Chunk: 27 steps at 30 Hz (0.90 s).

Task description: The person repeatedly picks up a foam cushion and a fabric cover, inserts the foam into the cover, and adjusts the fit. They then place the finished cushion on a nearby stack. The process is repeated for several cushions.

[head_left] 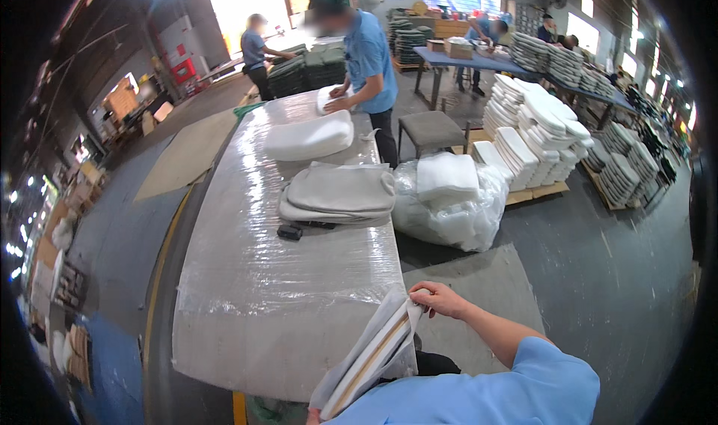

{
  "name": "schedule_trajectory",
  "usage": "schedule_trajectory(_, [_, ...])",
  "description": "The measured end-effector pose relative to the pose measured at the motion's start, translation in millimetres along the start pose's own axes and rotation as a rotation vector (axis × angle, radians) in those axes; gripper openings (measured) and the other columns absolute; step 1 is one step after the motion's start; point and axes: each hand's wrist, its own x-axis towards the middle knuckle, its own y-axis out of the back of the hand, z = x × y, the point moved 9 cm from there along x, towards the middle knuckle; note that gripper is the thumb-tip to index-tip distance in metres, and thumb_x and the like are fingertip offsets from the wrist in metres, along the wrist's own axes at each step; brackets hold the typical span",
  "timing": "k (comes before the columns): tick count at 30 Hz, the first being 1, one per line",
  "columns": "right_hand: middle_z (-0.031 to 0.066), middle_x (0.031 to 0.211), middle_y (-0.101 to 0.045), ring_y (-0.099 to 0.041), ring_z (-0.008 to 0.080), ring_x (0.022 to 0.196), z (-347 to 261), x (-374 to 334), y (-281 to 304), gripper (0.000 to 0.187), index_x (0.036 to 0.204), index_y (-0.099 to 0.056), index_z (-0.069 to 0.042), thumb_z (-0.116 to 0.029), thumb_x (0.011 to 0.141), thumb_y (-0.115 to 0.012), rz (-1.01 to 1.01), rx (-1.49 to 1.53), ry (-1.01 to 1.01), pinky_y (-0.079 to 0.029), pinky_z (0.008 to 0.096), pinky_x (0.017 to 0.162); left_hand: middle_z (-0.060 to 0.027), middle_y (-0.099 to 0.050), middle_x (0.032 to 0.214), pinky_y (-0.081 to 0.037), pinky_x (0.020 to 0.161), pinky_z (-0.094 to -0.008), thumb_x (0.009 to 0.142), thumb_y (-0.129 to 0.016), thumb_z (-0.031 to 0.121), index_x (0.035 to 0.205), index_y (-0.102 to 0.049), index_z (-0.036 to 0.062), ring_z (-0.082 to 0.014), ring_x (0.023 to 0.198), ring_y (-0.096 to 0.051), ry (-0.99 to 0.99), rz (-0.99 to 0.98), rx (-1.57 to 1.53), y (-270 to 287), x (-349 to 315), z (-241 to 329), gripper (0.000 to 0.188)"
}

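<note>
A cushion stands on edge against my body at the near right corner of the table. Its light grey fabric cover is spread along one side, with white padding and a tan strip showing in the long opening. My right hand pinches the cover at the far end of that opening, fingers closed. Of my left hand only a small part shows at the lower edge, beside the cushion's near end; its fingers are hidden. Farther up the table lies a stack of grey fabric covers.
The table is wrapped in clear film. On it are a small black object and white foam pads. A co-worker handles a white pad at the far end. To the right stand a plastic bag, stacked pads and a stool.
</note>
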Motion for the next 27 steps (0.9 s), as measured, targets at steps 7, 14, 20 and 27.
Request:
schedule_trajectory(7, [0.0098, 0.091, -0.068, -0.066, 0.0153, 0.067, -7.3, -35.3, -24.0, 0.039, 0.108, -0.062, -0.004, -0.040, 0.098, -0.073, -0.016, 0.122, -0.023, -0.055, 0.0311, 0.057, -0.0028, -0.065, 0.103, -0.049, 0.064, -0.0361, 0.103, -0.045, 0.065, 0.113, -0.063, 0.0114, -0.0178, 0.085, -0.062, -0.433, 0.463, -0.435, 49.6, 2.6, 72.1, 0.057])
schedule_trajectory(14, [0.0110, 0.098, -0.067, -0.073, 0.0233, 0.081, 21.3, -96.6, -93.1, 0.035, 0.121, -0.049, -0.005, -0.028, 0.103, -0.069, -0.165, 0.456, -0.149, -0.063, 0.0360, 0.069, -0.0078, -0.057, 0.138, -0.047, 0.110, -0.0409, 0.108, -0.051, 0.047, 0.139, -0.055, 0.0118, -0.0244, 0.130, -0.056, -0.777, 0.345, -0.379, 2.8, 95.0, 274.3, 0.047])
schedule_trajectory(20, [0.0064, 0.093, -0.071, -0.070, 0.0153, 0.080, 26.1, -110.7, -154.8, 0.026, 0.113, -0.062, -0.005, -0.029, 0.105, -0.067, -0.579, 0.276, -0.194, -0.059, 0.0305, 0.075, -0.0041, -0.061, 0.110, -0.046, 0.100, -0.0351, 0.110, -0.041, 0.042, 0.121, -0.066, 0.0107, -0.0208, 0.106, -0.058, -0.956, 0.241, -0.174, -30.3, 158.3, 292.1, 0.041])
schedule_trajectory(27, [-0.0008, 0.078, -0.068, -0.066, 0.0108, 0.075, -66.6, 2.3, -134.4, 0.029, 0.096, -0.074, -0.003, -0.029, 0.106, -0.064, -0.455, 0.082, 0.284, -0.054, 0.0283, 0.071, -0.0078, -0.062, 0.134, -0.042, 0.115, -0.0368, 0.112, -0.028, 0.061, 0.150, -0.047, 0.0083, -0.0217, 0.128, -0.056, -0.796, -0.219, -0.642, -88.5, 165.9, 277.0, 0.068])
